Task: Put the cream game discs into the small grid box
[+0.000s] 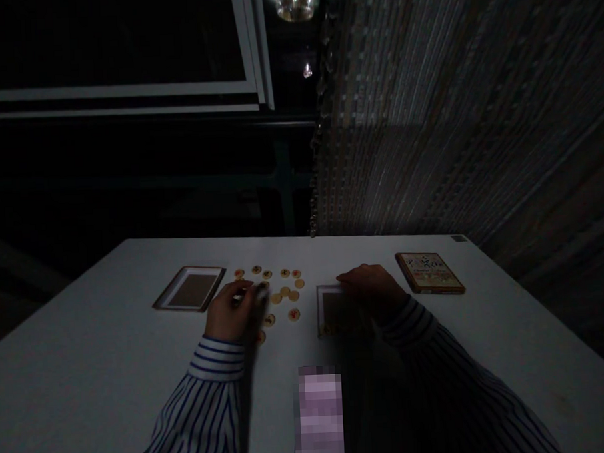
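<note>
Basically, left hand [229,314] is mid-tabletop [138,374], curled narrow at the left of loose round discs [285,292]; fingertips blurred, can't tell if it holds one. Right hand [372,287] covers the right part of an open tray [334,308], grip unclear. Open box [194,289] toward far-left corner, printed box [431,272] toward far-right.

I'm seeing round, pale-yellow pieces [285,291] scattered flat across the counter [139,387], some marked red or black! Right of them, I spot an open, shallow box [331,308].
</note>
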{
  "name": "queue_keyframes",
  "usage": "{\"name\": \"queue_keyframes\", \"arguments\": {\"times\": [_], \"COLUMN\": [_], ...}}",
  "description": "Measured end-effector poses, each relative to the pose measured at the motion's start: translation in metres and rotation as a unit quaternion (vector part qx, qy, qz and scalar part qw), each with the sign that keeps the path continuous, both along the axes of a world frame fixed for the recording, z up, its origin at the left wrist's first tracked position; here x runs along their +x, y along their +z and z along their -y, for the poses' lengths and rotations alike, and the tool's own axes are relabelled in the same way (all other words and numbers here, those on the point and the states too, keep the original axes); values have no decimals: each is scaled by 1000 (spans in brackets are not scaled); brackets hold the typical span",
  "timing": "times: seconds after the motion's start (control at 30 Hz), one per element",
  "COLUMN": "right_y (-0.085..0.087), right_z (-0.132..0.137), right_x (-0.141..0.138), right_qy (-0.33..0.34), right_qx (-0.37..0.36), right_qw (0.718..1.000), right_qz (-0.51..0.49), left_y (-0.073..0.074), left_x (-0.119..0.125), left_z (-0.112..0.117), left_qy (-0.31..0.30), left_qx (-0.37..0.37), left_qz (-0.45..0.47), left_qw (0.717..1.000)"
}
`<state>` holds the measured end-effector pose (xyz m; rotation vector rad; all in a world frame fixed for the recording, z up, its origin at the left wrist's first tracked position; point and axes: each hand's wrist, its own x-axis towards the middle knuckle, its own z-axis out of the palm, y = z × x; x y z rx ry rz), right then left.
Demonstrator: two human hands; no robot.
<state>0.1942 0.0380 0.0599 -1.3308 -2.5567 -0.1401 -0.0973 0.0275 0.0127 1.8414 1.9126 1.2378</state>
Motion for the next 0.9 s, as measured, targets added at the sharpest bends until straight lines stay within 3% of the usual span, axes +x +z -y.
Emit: {"name": "queue_keyframes", "arguments": {"times": [0.27,0.37,0.67,0.9], "right_y": [-2,-2,-2,-8], "right_z": [-7,-11,-18,-25], "right_x": [-17,-26,-73,-101], "right_qy": [-10,9,28,56], "right_qx": [-29,-27,-70,-104], "right_qw": [999,999,995,985], "right_qz": [45,35,69,129], "left_y": [-15,-19,-35,-34], "left_x": [-11,-12,-3,-4], "left_z": [-4,-5,-9,-7], "left_qy": [-45,-37,-78,-55], "left_qx": [24,10,-3,9], "left_qz": [-153,-187,-214,-189], "left_qw": [987,982,974,980]}}
